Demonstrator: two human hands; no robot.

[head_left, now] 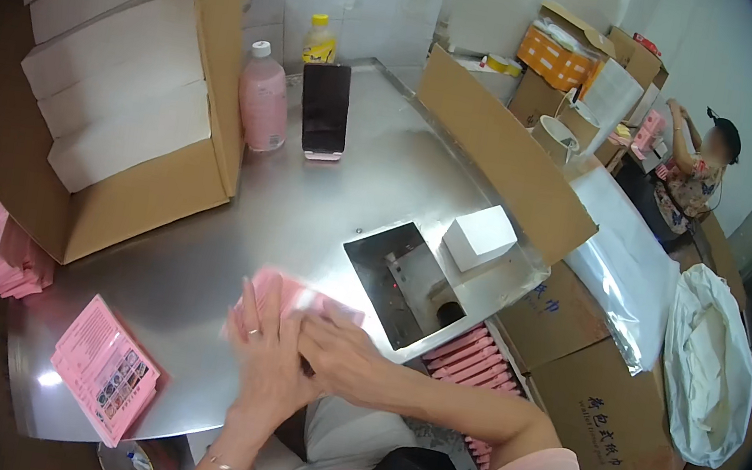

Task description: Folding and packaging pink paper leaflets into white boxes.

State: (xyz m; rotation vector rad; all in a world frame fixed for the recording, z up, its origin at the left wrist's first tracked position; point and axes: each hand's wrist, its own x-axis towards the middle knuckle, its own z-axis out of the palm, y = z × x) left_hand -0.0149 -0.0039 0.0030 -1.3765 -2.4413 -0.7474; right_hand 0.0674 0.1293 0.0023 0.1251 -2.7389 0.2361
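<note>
My left hand (268, 336), with a ring on a finger and a bracelet at the wrist, grips a pink packet (267, 285) over the metal table. My right hand (339, 354) presses in from the right, its fingers bent at the packet's near edge. A white patch shows on the packet between the hands; motion blurs its outline, and the fingers hide much of it. To the left lies a stack of flat pink printed packets (105, 370) at the table's edge. Right of the hands, a white block (480, 238) stands beside a rectangular opening (403, 283) in the tabletop.
A large carton (150, 219) of white stacks stands at the left. Behind are a pink bottle (264, 102), a yellow-capped bottle (320, 40) and a propped phone (324, 110). Filled pink packets (471, 358) lie below right, near cartons (607, 415). Another person (691, 175) sits far right.
</note>
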